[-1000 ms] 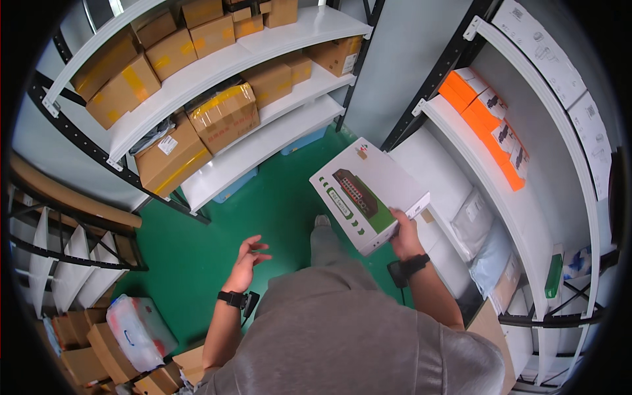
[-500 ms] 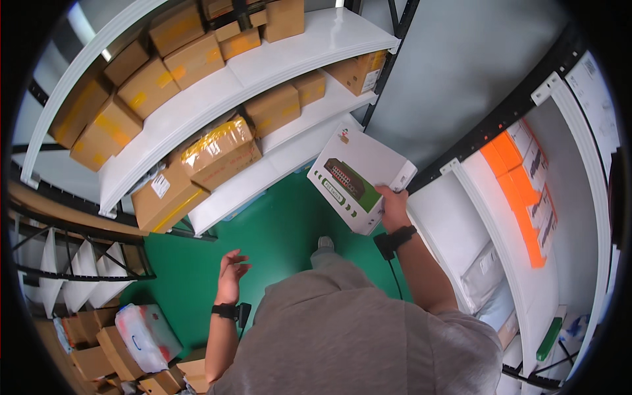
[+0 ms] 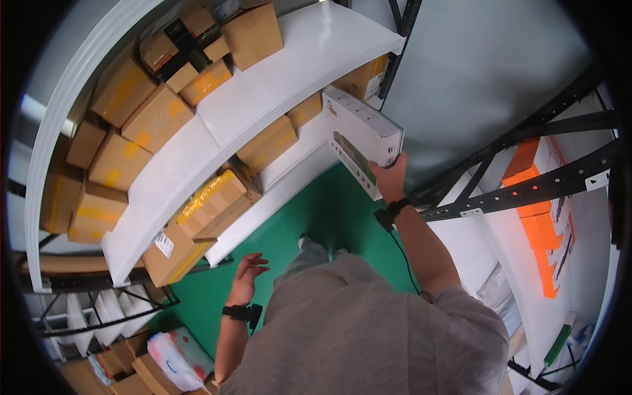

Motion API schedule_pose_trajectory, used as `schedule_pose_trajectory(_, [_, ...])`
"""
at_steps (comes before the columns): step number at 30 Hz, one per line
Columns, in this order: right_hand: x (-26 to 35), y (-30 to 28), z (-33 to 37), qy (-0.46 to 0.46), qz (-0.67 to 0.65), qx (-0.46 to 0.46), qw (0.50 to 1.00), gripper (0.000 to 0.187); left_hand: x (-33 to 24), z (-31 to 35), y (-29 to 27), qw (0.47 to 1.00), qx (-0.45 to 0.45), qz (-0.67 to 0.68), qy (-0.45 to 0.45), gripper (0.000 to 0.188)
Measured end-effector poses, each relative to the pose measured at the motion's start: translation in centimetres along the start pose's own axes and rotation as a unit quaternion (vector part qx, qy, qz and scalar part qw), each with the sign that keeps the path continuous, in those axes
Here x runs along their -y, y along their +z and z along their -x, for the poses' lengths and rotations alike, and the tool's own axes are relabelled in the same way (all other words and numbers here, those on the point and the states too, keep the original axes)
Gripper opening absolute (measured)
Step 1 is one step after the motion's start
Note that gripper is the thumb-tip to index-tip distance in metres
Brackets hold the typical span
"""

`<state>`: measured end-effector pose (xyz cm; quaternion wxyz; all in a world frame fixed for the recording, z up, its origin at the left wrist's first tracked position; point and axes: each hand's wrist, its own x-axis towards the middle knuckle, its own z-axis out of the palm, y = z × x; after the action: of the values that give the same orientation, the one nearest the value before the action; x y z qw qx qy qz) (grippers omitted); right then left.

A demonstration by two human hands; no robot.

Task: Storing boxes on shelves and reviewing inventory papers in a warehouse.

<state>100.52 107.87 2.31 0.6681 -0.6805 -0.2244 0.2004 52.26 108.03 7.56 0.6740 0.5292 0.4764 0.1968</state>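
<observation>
My right hand (image 3: 390, 176) grips the near right edge of a white product box (image 3: 361, 131) with a green and dark printed picture on its front. The box is tilted and held in the air, its far end close to the white shelf unit's right end. My fingers on its far side are hidden. My left hand (image 3: 246, 276) hangs over the green floor with its fingers apart and slightly bent, holding nothing. Each wrist carries a black strap with a small device, and a cable runs from the right one (image 3: 387, 216).
A white shelf unit (image 3: 263, 72) at the far left bears several brown cardboard boxes (image 3: 158, 118). To the right, behind black posts, another shelf (image 3: 507, 243) holds orange and white boxes (image 3: 543, 243). Cartons and a white plastic-wrapped bundle (image 3: 179, 359) lie at the lower left.
The white box has swung and turned in my right hand, showing more of its top side, and lies nearer the shelf's right end. My view has turned; my left hand stays loose.
</observation>
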Motion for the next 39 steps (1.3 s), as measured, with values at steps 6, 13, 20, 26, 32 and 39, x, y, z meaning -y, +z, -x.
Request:
schedule_pose_trajectory(6, [-1.5, 3.8, -4.5, -0.011, 0.153, -0.041, 0.987, 0.071, -4.4, -8.3, -4.0, 1.0, 0.013, -0.019, -0.015, 0.043])
schedule_pose_trajectory(13, [-1.2, 4.0, -10.1, -0.094, 0.093, -0.038, 0.99, 0.077, -9.9, -16.3, -5.1, 0.996, 0.047, -0.07, 0.001, 0.043])
schedule_pose_trajectory(20, [0.9, 3.7, -12.5, -0.036, -0.006, 0.005, 0.999, 0.082, -13.6, -22.2, -3.6, 0.993, 0.048, -0.104, -0.021, 0.042])
schedule_pose_trajectory(26, [-3.1, 5.8, -18.9, -0.066, 0.034, -0.008, 0.997, 0.081, -18.8, -25.9, 2.3, 0.991, 0.049, -0.122, -0.038, 0.036])
schedule_pose_trajectory(32, [-4.2, 6.7, -24.8, -0.047, 0.076, 0.031, 0.996, 0.082, -20.1, -28.7, 4.7, 0.991, 0.062, -0.121, -0.015, 0.033])
schedule_pose_trajectory(39, [-8.3, 9.4, -31.0, -0.051, 0.267, 0.029, 0.962, 0.089, -19.2, -27.5, 5.5, 0.996, 0.008, -0.089, -0.016, 0.032])
